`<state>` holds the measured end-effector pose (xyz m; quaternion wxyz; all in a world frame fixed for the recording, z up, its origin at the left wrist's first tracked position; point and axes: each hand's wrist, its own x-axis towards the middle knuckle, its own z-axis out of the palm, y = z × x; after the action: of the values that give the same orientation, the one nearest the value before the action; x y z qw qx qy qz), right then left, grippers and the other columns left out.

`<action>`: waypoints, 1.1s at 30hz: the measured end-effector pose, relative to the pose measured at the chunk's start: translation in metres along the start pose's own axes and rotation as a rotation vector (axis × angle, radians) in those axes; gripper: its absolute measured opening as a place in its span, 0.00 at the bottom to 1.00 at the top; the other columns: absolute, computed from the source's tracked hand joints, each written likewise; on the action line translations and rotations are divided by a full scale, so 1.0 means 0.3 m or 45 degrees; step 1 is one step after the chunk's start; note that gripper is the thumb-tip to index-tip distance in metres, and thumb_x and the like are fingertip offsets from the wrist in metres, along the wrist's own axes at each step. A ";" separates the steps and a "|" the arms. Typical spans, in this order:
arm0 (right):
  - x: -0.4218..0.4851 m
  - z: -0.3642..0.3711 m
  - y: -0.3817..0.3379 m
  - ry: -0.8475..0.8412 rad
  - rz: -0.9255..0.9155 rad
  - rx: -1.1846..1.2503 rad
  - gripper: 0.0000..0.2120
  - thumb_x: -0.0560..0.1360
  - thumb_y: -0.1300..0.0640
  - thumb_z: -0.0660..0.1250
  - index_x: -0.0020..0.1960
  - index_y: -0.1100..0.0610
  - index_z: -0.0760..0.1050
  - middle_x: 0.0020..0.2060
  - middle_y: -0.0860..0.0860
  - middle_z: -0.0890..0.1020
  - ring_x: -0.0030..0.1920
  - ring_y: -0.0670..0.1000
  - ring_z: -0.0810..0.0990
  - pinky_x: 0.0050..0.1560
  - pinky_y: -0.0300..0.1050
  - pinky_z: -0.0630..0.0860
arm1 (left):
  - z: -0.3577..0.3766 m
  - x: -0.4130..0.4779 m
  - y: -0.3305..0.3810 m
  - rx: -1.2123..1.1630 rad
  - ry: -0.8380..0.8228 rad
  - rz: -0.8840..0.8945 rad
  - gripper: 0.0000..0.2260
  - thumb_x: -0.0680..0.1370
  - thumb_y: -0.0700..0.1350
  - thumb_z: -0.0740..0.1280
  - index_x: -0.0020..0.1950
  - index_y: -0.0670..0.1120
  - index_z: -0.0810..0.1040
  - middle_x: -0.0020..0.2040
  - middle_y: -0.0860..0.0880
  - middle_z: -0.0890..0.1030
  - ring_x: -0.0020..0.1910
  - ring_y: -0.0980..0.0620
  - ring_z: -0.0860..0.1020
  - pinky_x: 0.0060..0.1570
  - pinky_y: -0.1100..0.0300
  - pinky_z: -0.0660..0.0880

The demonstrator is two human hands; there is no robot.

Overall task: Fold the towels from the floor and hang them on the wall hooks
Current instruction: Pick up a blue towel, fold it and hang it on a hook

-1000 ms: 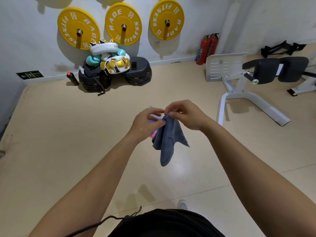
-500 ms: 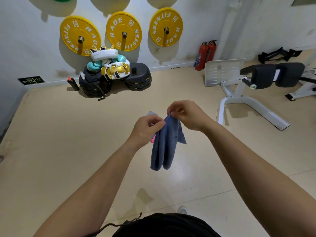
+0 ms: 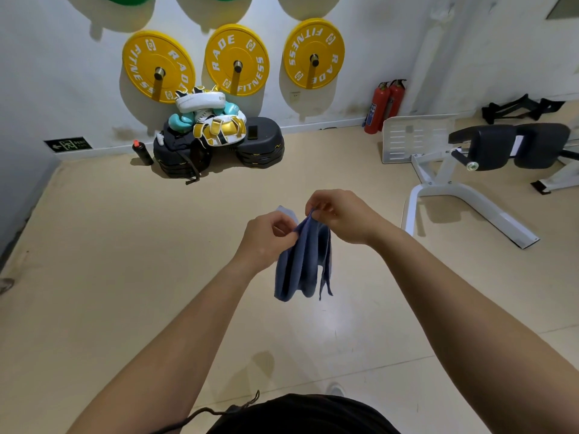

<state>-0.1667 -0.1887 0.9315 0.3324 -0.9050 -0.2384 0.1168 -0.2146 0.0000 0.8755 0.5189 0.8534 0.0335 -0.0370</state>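
A small blue-grey towel (image 3: 300, 264) hangs in the air in front of me, doubled over so its lower fold dangles above the beige floor. My left hand (image 3: 266, 236) pinches its upper left edge. My right hand (image 3: 341, 214) pinches the upper corner just to the right. Both hands are close together at chest height. A pale corner of cloth (image 3: 286, 211) pokes up behind my left fingers. No wall hooks for towels show in this view.
Three yellow weight plates (image 3: 236, 59) hang on pegs on the white wall ahead. Below them lies a pile of black step platforms and boxing gear (image 3: 216, 136), with a dark bottle (image 3: 141, 151) beside it. Two red fire extinguishers (image 3: 387, 104) and a white-framed bench (image 3: 476, 170) stand at the right.
The towel's loose lower end has been brought up, so it now hangs doubled and shorter. My hands have shifted slightly apart along its top edge. My view has tilted upward.
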 end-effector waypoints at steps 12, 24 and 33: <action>-0.024 -0.015 0.069 0.014 0.077 0.019 0.12 0.81 0.63 0.61 0.48 0.48 0.78 0.44 0.45 0.80 0.47 0.49 0.78 0.47 0.43 0.75 | -0.099 0.005 -0.241 0.338 -0.041 -0.299 0.07 0.68 0.39 0.68 0.40 0.51 0.79 0.40 0.54 0.83 0.39 0.50 0.80 0.41 0.53 0.81; -0.036 0.008 0.295 0.317 0.495 -0.042 0.10 0.80 0.64 0.58 0.48 0.53 0.76 0.46 0.53 0.79 0.43 0.53 0.76 0.34 0.40 0.69 | -0.234 0.015 -0.275 0.157 0.064 -0.576 0.06 0.75 0.34 0.67 0.47 0.42 0.82 0.45 0.43 0.84 0.38 0.44 0.85 0.38 0.55 0.82; -0.048 0.048 0.344 0.324 0.684 0.012 0.09 0.80 0.64 0.55 0.51 0.56 0.72 0.49 0.56 0.77 0.45 0.55 0.75 0.33 0.42 0.68 | -0.223 0.025 -0.229 0.445 0.006 -0.409 0.08 0.74 0.38 0.69 0.46 0.48 0.86 0.41 0.51 0.84 0.44 0.51 0.81 0.39 0.59 0.79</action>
<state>-0.1479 -0.2567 0.8536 0.3209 -0.9415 0.0537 0.0873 -0.2119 0.0912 0.8447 0.3507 0.9141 0.1631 -0.1222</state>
